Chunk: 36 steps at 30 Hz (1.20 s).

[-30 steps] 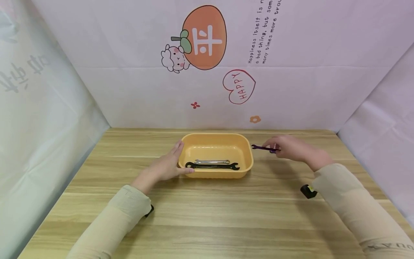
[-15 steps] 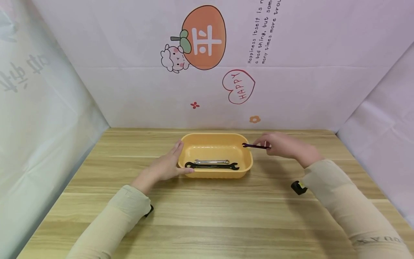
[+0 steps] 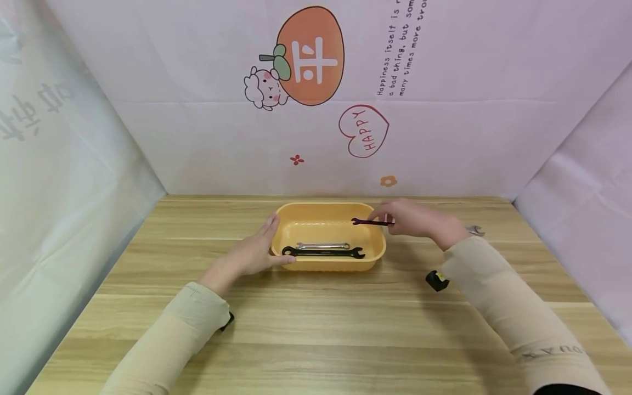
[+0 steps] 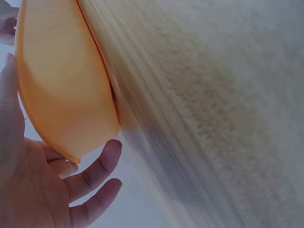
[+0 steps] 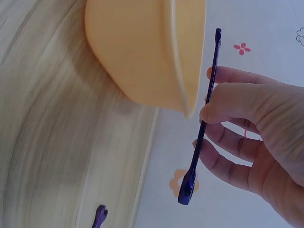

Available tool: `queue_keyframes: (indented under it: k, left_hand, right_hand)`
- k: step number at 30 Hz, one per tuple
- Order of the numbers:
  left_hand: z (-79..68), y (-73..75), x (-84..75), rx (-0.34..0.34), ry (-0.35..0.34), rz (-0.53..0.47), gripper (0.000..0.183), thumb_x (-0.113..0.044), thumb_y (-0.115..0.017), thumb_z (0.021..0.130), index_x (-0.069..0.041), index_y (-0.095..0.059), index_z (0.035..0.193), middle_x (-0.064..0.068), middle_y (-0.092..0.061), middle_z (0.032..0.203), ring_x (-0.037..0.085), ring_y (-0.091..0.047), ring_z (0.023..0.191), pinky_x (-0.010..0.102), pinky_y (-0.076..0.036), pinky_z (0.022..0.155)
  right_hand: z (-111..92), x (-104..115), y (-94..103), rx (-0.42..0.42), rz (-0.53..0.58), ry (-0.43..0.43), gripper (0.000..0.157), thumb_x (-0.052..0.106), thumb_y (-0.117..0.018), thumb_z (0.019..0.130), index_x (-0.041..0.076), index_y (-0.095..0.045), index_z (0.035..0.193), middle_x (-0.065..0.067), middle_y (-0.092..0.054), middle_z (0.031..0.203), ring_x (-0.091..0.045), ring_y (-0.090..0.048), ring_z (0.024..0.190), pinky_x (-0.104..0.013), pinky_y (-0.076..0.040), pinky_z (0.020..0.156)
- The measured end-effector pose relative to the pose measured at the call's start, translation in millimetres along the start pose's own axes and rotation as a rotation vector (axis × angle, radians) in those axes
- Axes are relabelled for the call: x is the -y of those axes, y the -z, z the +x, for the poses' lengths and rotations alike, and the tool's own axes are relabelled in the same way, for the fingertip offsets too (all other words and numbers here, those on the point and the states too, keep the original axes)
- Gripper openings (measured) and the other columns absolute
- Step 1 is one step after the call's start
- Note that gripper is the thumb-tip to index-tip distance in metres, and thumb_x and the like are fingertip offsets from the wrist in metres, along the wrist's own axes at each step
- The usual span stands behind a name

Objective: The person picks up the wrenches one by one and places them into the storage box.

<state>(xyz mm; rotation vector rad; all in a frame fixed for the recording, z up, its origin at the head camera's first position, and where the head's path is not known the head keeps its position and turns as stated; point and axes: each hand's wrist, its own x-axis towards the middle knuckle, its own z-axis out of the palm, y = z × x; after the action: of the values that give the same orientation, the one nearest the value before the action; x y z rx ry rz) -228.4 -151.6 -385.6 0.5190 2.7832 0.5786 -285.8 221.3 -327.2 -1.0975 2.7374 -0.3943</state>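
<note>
A yellow plastic basin [image 3: 328, 266] stands at the back middle of the table. Inside lie a silver combination wrench [image 3: 323, 246] and a longer black combination wrench [image 3: 323, 253]. My left hand [image 3: 253, 253] holds the basin's left end, its thumb across the near rim; in the left wrist view several fingers [image 4: 95, 173] bend beside the wall. Over the right rim, my right hand [image 3: 412, 216] pinches a dark purple wrench [image 5: 204, 126] between thumb and fingers. Its open end reaches above the basin's inside, touching nothing there.
A silver wrench end [image 3: 475, 230] shows on the table behind my right forearm. In the right wrist view a purple wrench end [image 5: 99, 216] lies on the wood; whether they are one wrench I cannot tell. A printed cloth wall [image 3: 222, 148] rises behind the table.
My right hand has moved left with the purple wrench, from beside the basin to over its right rim. The silver wrench end has come into sight. My left hand has stayed put.
</note>
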Motion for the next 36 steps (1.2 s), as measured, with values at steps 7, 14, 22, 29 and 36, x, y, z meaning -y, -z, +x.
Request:
queue_keyframes:
  k: [7,14,22,29,36]
  left_hand:
    - [1.3,0.2,0.2,0.004,0.006,-0.001,0.118,-0.07,-0.064,0.09,-0.008,0.003,0.165,0.005,0.01,0.171,0.034,-0.068,0.092,0.037,-0.054,0.063]
    - [0.9,0.0,0.3,0.004,0.004,-0.007,0.117,-0.067,-0.065,0.091,-0.009,0.004,0.165,0.003,0.012,0.171,0.04,-0.066,0.109,0.037,-0.055,0.068]
    - [0.9,-0.6,1.0,-0.005,-0.004,0.002,0.117,-0.067,-0.065,0.091,-0.007,0.003,0.165,0.007,0.009,0.171,0.044,-0.057,0.125,0.044,-0.058,0.081]
    - [1.3,-0.6,2.5,-0.007,0.002,0.01,0.118,-0.071,-0.063,0.09,-0.009,0.004,0.165,0.003,0.012,0.171,0.044,-0.056,0.128,0.046,-0.057,0.086]
    - [2.0,-2.2,3.5,-0.012,-0.002,0.007,0.12,-0.073,-0.062,0.088,-0.009,0.004,0.165,0.003,0.011,0.171,0.043,-0.048,0.136,0.05,-0.053,0.096]
  right_hand:
    - [10,10,0.1,0.004,0.011,0.034,0.044,-0.016,-0.062,0.083,0.006,-0.075,0.12,-0.009,-0.069,0.098,-0.021,-0.06,0.087,-0.04,-0.053,0.078]
    - [22,21,-0.7,0.028,0.025,0.04,0.048,-0.016,-0.06,0.083,0.006,-0.074,0.123,-0.007,-0.067,0.099,-0.022,-0.061,0.09,-0.039,-0.053,0.078]
    - [36,34,-5.9,0.045,0.037,0.071,0.047,-0.017,-0.062,0.082,0.004,-0.074,0.121,-0.006,-0.065,0.097,-0.022,-0.061,0.089,-0.037,-0.054,0.076]
    - [47,42,-10.7,0.04,0.03,0.099,0.045,-0.015,-0.062,0.083,0.006,-0.075,0.121,-0.005,-0.065,0.099,-0.02,-0.061,0.089,-0.036,-0.053,0.076]
    - [55,47,-16.5,0.05,0.045,0.107,0.047,-0.016,-0.061,0.083,0.006,-0.074,0.122,-0.007,-0.066,0.102,-0.02,-0.059,0.09,-0.034,-0.052,0.076]
